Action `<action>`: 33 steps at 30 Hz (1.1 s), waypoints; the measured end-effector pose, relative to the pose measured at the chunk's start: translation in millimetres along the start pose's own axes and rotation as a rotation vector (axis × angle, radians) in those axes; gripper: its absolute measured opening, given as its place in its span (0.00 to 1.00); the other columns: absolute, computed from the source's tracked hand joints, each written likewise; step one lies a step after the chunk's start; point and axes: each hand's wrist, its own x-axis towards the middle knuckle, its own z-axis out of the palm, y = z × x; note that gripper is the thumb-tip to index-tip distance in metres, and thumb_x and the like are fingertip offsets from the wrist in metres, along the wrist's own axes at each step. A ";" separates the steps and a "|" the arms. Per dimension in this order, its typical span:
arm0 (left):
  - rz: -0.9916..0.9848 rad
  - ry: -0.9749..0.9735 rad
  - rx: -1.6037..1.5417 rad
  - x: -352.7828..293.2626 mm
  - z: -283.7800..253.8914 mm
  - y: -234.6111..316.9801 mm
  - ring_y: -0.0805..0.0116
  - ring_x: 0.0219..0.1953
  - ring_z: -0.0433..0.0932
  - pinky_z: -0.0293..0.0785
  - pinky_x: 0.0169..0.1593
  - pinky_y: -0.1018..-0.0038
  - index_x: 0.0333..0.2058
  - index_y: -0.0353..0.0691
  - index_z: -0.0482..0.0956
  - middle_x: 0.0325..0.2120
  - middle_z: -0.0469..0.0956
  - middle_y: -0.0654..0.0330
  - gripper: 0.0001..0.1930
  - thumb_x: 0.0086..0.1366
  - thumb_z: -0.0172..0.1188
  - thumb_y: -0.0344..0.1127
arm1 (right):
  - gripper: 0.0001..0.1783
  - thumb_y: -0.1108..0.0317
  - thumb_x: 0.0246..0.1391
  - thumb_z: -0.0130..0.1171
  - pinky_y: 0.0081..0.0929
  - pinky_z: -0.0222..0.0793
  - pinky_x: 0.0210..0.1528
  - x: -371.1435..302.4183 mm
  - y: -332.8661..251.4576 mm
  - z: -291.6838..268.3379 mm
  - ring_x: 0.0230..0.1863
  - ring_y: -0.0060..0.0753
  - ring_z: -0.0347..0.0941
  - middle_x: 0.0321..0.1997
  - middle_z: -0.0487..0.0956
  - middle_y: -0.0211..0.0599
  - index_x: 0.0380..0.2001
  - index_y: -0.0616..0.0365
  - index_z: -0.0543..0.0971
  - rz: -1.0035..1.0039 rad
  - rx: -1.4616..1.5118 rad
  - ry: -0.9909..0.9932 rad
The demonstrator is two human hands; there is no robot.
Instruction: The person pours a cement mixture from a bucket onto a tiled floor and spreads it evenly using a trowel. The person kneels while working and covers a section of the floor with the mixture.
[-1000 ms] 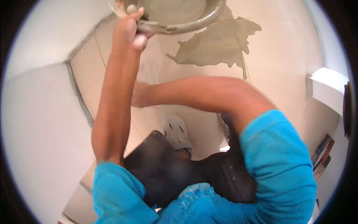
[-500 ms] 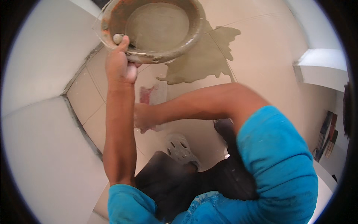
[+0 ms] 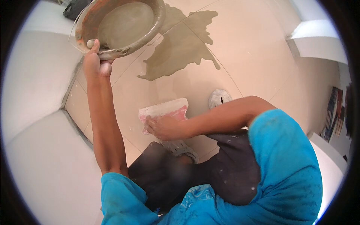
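At the upper left my left hand [image 3: 98, 65] grips the near rim of an orange bucket [image 3: 160, 15] caked with grey mortar. My thumb lies over the rim, beside a rounded grey knob [image 3: 90, 43]. Runny grey slurry [image 3: 125, 24] fills the bucket's inside, and a thin wire handle [image 3: 75, 28] hangs at its left. My right hand [image 3: 167, 128] is closed on a wide pink scraper [image 3: 163, 108], whose pale, mortar-smeared edge points away from me. The scraper is above the tiles, in front of my knees.
A jagged puddle of grey slurry [image 3: 176, 48] spreads over the beige tiles [image 3: 255, 48], right of the bucket. White walls [image 3: 41, 150] stand close on the left. A light-coloured clog [image 3: 219, 98] shows beyond my right forearm. A dark bag-like object [image 3: 77, 9] lies at the upper left.
The bucket and my left hand have shifted left in view. My right hand has moved right and nearer to me, and the scraper has turned so its broad blade shows. The right clog has come into sight.
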 end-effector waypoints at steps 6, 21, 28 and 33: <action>0.125 -0.139 -0.017 -22.6 -3.2 -10.9 0.47 0.55 0.68 0.71 0.51 0.39 0.57 0.35 0.56 0.54 0.64 0.47 0.22 0.66 0.49 0.28 | 0.20 0.67 0.52 0.48 0.37 0.73 0.28 45.1 35.6 53.5 0.30 0.45 0.76 0.41 0.72 0.55 0.45 0.72 0.72 0.266 -0.129 0.153; 0.048 -0.070 0.003 -20.0 -7.0 -5.1 0.48 0.58 0.64 0.67 0.54 0.40 0.60 0.45 0.54 0.57 0.61 0.50 0.26 0.65 0.50 0.26 | 0.24 0.71 0.56 0.42 0.40 0.75 0.42 79.2 125.1 -31.1 0.50 0.56 0.71 0.58 0.63 0.66 0.57 0.61 0.66 0.697 0.029 0.168; 0.084 -0.058 -0.002 -17.6 -1.9 -10.9 0.48 0.57 0.65 0.68 0.54 0.40 0.58 0.38 0.56 0.55 0.62 0.49 0.24 0.65 0.51 0.28 | 0.21 0.68 0.55 0.46 0.33 0.74 0.21 67.9 157.7 -5.4 0.25 0.45 0.78 0.47 0.71 0.69 0.46 0.77 0.69 0.631 -0.239 0.347; 0.048 -0.021 -0.001 -12.4 -1.9 -12.1 0.47 0.59 0.64 0.67 0.55 0.39 0.60 0.40 0.55 0.57 0.61 0.49 0.25 0.65 0.52 0.28 | 0.25 0.70 0.53 0.47 0.36 0.72 0.19 40.5 184.4 -35.6 0.24 0.45 0.77 0.44 0.72 0.63 0.51 0.78 0.66 0.706 -0.254 0.274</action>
